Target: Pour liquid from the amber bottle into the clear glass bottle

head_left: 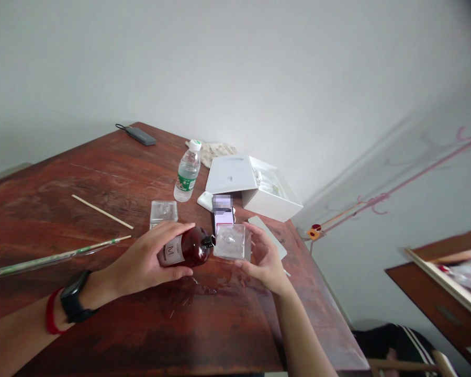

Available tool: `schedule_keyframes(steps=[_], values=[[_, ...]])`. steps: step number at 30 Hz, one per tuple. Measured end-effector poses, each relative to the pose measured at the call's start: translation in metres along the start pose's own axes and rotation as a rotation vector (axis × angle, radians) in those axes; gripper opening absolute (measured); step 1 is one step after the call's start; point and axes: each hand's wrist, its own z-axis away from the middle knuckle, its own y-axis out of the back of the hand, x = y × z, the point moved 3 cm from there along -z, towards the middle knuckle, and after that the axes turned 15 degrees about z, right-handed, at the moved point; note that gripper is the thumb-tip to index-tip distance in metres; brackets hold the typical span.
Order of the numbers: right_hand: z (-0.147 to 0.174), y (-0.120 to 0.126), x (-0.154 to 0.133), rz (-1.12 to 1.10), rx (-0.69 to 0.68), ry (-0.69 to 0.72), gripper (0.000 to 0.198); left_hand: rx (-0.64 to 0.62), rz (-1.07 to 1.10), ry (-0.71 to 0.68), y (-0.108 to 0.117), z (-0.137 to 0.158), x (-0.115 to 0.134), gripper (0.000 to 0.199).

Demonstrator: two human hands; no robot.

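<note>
My left hand (153,254) is wrapped round a dark reddish-brown bottle (194,247) with a pale label marked M. The bottle lies tipped on its side, its uncapped black-threaded neck pointing right. That neck meets the left rim of a clear square container (231,243), which my right hand (265,256) grips between thumb and fingers from the right. Whether liquid is flowing between them I cannot tell. A second clear square container (164,212) stands just beyond my left hand. Wet streaks show on the table beneath the bottle neck.
On the wooden table (141,330) stand a green-labelled water bottle (186,175) and an open white box (275,204). A phone (223,212) lies behind the held container. A chopstick (102,211), a wrapped chopstick packet (55,259) and a grey device (141,136) lie leftward.
</note>
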Motion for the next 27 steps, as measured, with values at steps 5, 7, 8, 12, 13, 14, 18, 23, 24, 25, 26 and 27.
schedule_keyframes(steps=[5,7,8,12,13,14,18,23,24,25,26,27], values=[[0.000,0.004,0.001,0.052,-0.015,0.044,0.075,-0.011,-0.013,-0.025,0.000,-0.001,0.004,0.071],[0.000,0.005,0.002,0.073,-0.045,0.072,0.074,-0.017,-0.010,-0.024,0.000,-0.002,0.006,0.068],[-0.001,0.005,0.003,0.081,-0.060,0.086,0.075,-0.019,-0.007,-0.020,0.000,-0.002,0.006,0.066],[-0.001,0.008,0.006,0.124,-0.090,0.123,0.076,-0.028,-0.009,-0.018,0.001,-0.003,0.007,0.067],[0.000,0.008,0.007,0.134,-0.092,0.127,0.077,-0.031,-0.011,-0.019,0.001,-0.003,0.007,0.067],[0.000,0.009,0.007,0.141,-0.096,0.127,0.077,-0.034,-0.011,-0.017,0.001,-0.003,0.007,0.068],[-0.001,0.009,0.006,0.155,-0.117,0.143,0.079,-0.040,-0.009,-0.030,-0.001,-0.003,0.005,0.066],[-0.001,0.011,0.004,0.174,-0.118,0.183,0.077,-0.040,-0.006,-0.042,-0.002,-0.003,0.007,0.066],[-0.001,0.011,0.004,0.175,-0.117,0.187,0.077,-0.039,-0.005,-0.039,-0.002,-0.003,0.008,0.066],[-0.001,0.011,0.004,0.176,-0.117,0.187,0.078,-0.035,-0.004,-0.038,-0.002,-0.003,0.008,0.067],[0.000,0.011,0.004,0.176,-0.117,0.182,0.078,-0.034,-0.003,-0.034,-0.002,-0.003,0.008,0.067],[0.000,0.011,0.004,0.173,-0.119,0.173,0.078,-0.036,-0.001,-0.031,-0.002,-0.002,0.008,0.068]])
